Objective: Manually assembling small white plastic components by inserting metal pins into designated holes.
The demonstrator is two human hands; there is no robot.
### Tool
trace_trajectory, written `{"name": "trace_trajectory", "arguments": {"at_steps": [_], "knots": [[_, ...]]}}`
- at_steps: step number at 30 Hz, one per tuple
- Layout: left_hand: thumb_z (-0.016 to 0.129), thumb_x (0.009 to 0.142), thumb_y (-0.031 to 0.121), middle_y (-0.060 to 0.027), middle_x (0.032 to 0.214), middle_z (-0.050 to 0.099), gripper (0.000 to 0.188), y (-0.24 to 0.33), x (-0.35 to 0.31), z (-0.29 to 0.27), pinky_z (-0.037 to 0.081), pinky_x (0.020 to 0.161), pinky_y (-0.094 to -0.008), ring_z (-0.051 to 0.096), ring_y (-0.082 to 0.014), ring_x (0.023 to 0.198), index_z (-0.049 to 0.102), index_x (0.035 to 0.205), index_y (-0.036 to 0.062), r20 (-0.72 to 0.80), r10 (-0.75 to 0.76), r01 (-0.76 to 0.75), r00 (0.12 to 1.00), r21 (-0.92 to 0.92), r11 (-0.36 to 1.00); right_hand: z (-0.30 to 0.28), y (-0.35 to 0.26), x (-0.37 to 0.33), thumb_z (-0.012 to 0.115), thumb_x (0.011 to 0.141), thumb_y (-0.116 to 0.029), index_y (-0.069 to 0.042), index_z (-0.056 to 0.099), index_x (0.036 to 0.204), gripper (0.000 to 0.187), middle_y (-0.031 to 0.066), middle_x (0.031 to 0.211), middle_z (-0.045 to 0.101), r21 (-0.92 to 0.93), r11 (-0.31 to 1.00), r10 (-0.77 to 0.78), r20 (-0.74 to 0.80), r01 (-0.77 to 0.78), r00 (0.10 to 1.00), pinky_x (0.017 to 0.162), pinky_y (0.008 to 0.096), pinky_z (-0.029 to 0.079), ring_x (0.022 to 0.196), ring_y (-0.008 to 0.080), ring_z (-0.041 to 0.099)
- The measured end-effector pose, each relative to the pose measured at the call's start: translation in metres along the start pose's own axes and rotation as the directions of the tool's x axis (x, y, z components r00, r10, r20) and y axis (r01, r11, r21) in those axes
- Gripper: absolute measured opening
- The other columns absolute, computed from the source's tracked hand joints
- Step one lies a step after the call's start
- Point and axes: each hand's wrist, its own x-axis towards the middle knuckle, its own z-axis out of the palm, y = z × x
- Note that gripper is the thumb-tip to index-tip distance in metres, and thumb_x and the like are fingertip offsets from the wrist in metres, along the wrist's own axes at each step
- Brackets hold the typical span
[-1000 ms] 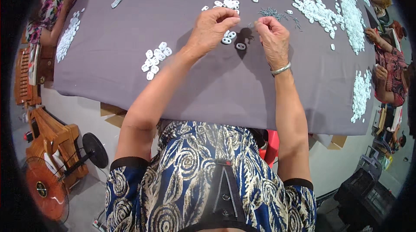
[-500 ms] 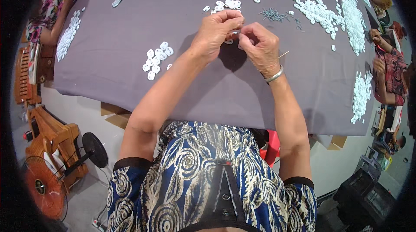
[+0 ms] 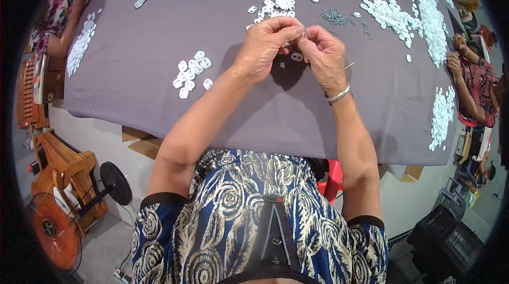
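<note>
Both hands meet fingertip to fingertip over the table. My left hand [image 3: 265, 45] is closed in a pinch on a small whitish piece [image 3: 303, 35], mostly covered by the fingers. Against it press the thumb and forefinger of my right hand [image 3: 324, 53], also closed. A thin pale stick [image 3: 349, 65] pokes out past the outer side of the right hand; its other end is hidden. Under the hands, in their shadow, lies a white oval two-hole piece [image 3: 297, 57]. Just beyond are more white two-hole pieces [image 3: 281, 3] and a pile of small dark grey spring-like bits [image 3: 335, 17].
A grey cloth [image 3: 238, 120] covers the table. Left of my forearm sits a group of white pieces [image 3: 189, 76]; large heaps [image 3: 389, 16] spread along the right. A small clear object [image 3: 141, 1] lies far left. Other people [image 3: 474, 82] work at both sides. A fan [image 3: 55, 228] stands lower left.
Both hands have shifted slightly to the right, fingertips now touching round the small piece. More white pieces show beyond the left hand and below the fingers.
</note>
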Motion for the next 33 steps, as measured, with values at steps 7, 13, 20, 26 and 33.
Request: {"name": "trace_trajectory", "arguments": {"at_steps": [7, 13, 20, 26, 33], "knots": [[0.067, 0.089, 0.015, 0.0016, 0.083, 0.064, 0.014, 0.003, -0.005, -0.001, 0.046, 0.066, -0.0200, 0.057, -0.0059, 0.075, 0.068, 0.099, 0.0044, 0.014, 0.090, -0.091, 0.996, 0.155, 0.984, -0.008, -0.001, 0.004, 0.061, 0.090, -0.009, -0.004, 0.062, 0.086, 0.007, -0.0063, 0.070, 0.055, 0.006, 1.000, -0.018, 0.042, 0.017, 0.999, 0.051, 0.0162, 0.035, 0.058, 0.0004, 0.045], [0.065, 0.091, 0.015, -0.0006, 0.089, 0.066, 0.018, 0.002, -0.005, -0.002, 0.048, 0.066, -0.0217, 0.059, -0.0065, 0.080, 0.067, 0.103, 0.0017, 0.051, 0.188, -0.194, 0.981, 0.356, 0.914, -0.011, 0.000, 0.004, 0.060, 0.091, -0.009, -0.004, 0.060, 0.084, 0.008, -0.0076, 0.068, 0.051, -0.080, 0.996, -0.021, 0.071, 0.027, 0.997, 0.051, 0.0165, 0.034, 0.058, 0.0000, 0.044], [0.064, 0.091, 0.012, -0.0017, 0.094, 0.066, 0.018, 0.001, -0.002, -0.004, 0.050, 0.067, -0.0221, 0.060, -0.0072, 0.080, 0.067, 0.105, 0.0016, 0.105, 0.253, -0.274, 0.962, 0.367, 0.889, -0.012, 0.002, 0.004, 0.061, 0.090, -0.009, -0.005, 0.059, 0.081, 0.010, -0.0091, 0.068, 0.049, -0.127, 0.990, -0.054, 0.081, 0.064, 0.995, 0.050, 0.0168, 0.033, 0.058, -0.0008, 0.041], [0.065, 0.090, 0.011, -0.0006, 0.095, 0.067, 0.019, 0.002, -0.003, -0.008, 0.050, 0.068, -0.0219, 0.060, -0.0070, 0.080, 0.067, 0.105, 0.0020, 0.139, 0.272, -0.305, 0.952, 0.389, 0.869, -0.012, 0.000, 0.004, 0.061, 0.090, -0.009, -0.005, 0.059, 0.080, 0.011, -0.0093, 0.067, 0.049, -0.114, 0.993, -0.027, 0.088, 0.037, 0.996, 0.050, 0.0169, 0.032, 0.058, -0.0009, 0.041], [0.065, 0.090, 0.011, 0.0007, 0.092, 0.065, 0.016, 0.000, -0.002, -0.008, 0.048, 0.066, -0.0214, 0.058, -0.0058, 0.077, 0.066, 0.103, 0.0020, 0.138, 0.229, -0.264, 0.964, 0.370, 0.891, -0.014, 0.001, 0.004, 0.061, 0.090, -0.008, -0.004, 0.060, 0.081, 0.010, -0.0097, 0.067, 0.049, -0.148, 0.989, -0.016, 0.082, 0.028, 0.997, 0.050, 0.0170, 0.031, 0.058, -0.0013, 0.040]]}}
